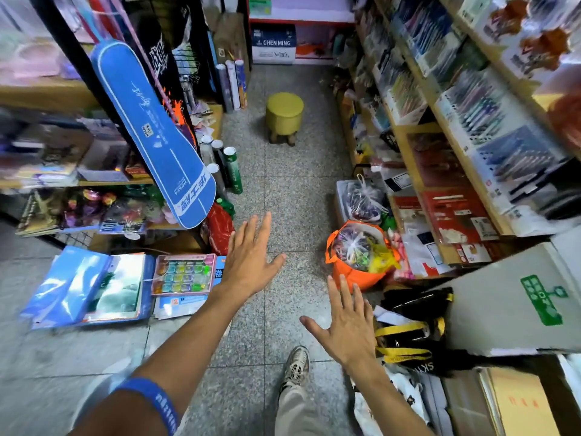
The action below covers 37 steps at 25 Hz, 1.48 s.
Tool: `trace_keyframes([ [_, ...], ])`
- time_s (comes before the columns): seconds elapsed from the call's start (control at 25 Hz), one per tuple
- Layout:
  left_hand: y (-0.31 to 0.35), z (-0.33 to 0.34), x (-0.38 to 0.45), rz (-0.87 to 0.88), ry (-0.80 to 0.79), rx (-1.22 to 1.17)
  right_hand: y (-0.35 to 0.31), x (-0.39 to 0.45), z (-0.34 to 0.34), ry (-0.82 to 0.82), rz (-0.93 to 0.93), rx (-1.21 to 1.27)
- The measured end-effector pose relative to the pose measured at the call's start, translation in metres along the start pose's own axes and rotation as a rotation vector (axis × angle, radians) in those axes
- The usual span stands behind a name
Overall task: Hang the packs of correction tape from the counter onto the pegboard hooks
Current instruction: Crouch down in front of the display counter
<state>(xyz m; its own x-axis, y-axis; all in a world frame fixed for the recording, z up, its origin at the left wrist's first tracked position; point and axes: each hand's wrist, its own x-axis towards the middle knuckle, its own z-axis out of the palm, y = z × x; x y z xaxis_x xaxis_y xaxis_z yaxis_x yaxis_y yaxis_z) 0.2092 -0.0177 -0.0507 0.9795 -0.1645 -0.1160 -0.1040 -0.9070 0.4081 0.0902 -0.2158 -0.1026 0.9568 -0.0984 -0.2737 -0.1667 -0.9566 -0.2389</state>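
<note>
While both arms reach forward over the aisle floor (pixel 283 196), the left hand (pixel 248 262) is flat and spread, palm down, holding nothing; the right hand (pixel 345 328) is likewise spread with fingers apart, empty. A blue wristband (pixel 151 401) sits on the left forearm. Below the right hand, a sneaker (pixel 295 366) and a beige trouser leg (pixel 295 410) show on the grey speckled tiles.

Just left of the left hand: a tray of coloured blocks (pixel 184 273) lying on blue folders (pixel 81 287) on a low display. Above that, a blue racket cover (pixel 154 136) hangs tilted from a black grid rack (pixel 63 45), with green tubes (pixel 232 171) standing beside it. Right of the right hand: an orange bag (pixel 361 259) full of wrapped items, black bags with yellow straps (pixel 412 335), and a grey cardboard box (pixel 518 297) with a green stamp. Shelves (pixel 440 121) of pens and packaged stationery run along the right side. A yellow stool (pixel 284 116) stands far down the aisle; a carton reading CHEN MING (pixel 273 42) sits behind it.

Correction tape packs, the counter and pegboard hooks cannot be made out; the edges of the view are blurred.
</note>
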Motion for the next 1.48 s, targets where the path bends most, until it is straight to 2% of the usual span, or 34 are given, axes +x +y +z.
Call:
trace_keyframes([
  [0.24, 0.010, -0.013, 0.125, -0.023, 0.022, -0.013, -0.004, 0.135, -0.046, -0.092, 0.001, 0.034],
  [0.4, 0.000, -0.020, 0.221, -0.046, 0.059, -0.019, -0.013, 0.229, -0.073, -0.072, -0.017, 0.071],
  [0.64, -0.032, -0.024, 0.381, -0.016, -0.012, 0.022, -0.035, 0.379, -0.097, -0.094, 0.002, 0.085],
  [0.96, -0.037, -0.078, 0.600, 0.016, -0.018, -0.028, -0.073, 0.574, -0.171, -0.061, 0.078, 0.128],
  [1.28, -0.019, -0.069, 0.832, -0.031, -0.063, 0.028, -0.052, 0.824, -0.232, -0.113, 0.033, 0.163],
  [1.48, -0.003, -0.077, 0.961, -0.081, -0.051, 0.044, -0.036, 0.979, -0.284, -0.215, -0.035, 0.144],
])
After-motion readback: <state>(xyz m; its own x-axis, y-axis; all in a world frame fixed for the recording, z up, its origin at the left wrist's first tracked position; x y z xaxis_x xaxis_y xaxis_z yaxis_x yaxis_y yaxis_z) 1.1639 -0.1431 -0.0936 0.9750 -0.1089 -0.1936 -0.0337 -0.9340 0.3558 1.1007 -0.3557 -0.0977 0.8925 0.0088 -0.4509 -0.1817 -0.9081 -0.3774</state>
